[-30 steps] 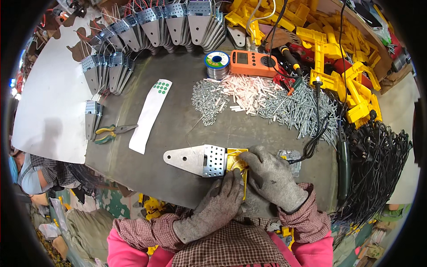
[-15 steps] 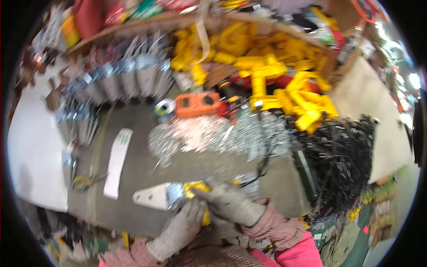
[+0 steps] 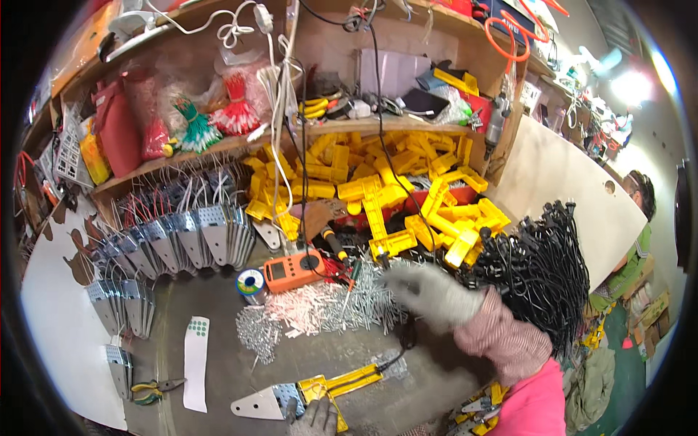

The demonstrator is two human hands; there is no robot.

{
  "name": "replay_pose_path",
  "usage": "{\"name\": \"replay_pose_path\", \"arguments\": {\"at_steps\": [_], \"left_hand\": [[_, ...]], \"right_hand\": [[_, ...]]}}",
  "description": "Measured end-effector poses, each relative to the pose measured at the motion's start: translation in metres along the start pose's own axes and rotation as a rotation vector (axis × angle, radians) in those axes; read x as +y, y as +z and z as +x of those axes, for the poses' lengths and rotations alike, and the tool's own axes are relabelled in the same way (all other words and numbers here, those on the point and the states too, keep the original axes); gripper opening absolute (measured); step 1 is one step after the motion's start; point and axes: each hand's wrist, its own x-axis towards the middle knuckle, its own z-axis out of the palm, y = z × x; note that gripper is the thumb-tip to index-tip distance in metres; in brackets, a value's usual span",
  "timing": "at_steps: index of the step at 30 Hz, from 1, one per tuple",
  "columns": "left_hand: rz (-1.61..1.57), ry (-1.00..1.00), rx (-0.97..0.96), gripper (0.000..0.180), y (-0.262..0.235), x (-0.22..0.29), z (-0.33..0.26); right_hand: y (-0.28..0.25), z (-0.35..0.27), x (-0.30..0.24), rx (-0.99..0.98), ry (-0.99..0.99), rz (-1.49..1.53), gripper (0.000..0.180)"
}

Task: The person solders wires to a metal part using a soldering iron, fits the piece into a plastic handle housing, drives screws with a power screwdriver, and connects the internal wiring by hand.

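My left hand [image 3: 314,417], in a grey glove, rests at the lower edge with thumb and fingers on a yellow plastic housing [image 3: 313,386]. From this housing a pointed metal plate [image 3: 256,404] extends to the left. A long yellow arm [image 3: 354,379] with a black cord runs up to the right. My right hand [image 3: 435,292], also gloved and smeared by motion, is over the right end of a heap of small silvery pieces [image 3: 367,305]. Its fingers are too blurred to show whether they hold anything. Pinkish-white small pieces [image 3: 302,304] lie beside that heap.
Behind the heap are an orange multimeter [image 3: 294,271], a solder spool [image 3: 251,285] and piled yellow housings [image 3: 374,211]. Black cords [image 3: 542,283] lie right. Wired metal plates [image 3: 185,236], pliers [image 3: 156,390] and a white strip [image 3: 195,370] are left. A person [image 3: 632,254] is far right.
My right hand has left the yellow housing and moved up and right to the heap. My left hand stays on the housing. The view has shifted, showing more of the shelf.
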Motion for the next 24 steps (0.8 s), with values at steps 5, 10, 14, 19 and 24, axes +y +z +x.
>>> {"name": "replay_pose_path", "arguments": {"at_steps": [5,10,14,19,24], "left_hand": [[0.046,-0.004,0.001,0.064,0.027,-0.005,-0.008],[0.057,0.044,0.123,0.058,0.04,-0.01,-0.014],[0.101,0.122,0.179,0.05,0.041,-0.02,-0.016],[0.012,-0.021,0.158,0.047,0.031,-0.012,-0.014],[0.048,0.056,0.237,0.052,0.048,-0.013,-0.018]], "right_hand": [[-0.023,0.115,0.073,0.231,-0.056,0.052,0.023],[-0.005,0.23,0.096,0.396,-0.062,-0.322,0.026],[0.025,0.285,0.07,0.352,-0.091,-0.424,0.029],[0.045,0.324,0.051,0.102,0.15,-0.565,0.036],[0.027,0.351,0.086,-0.016,0.298,-0.459,0.055]]}}
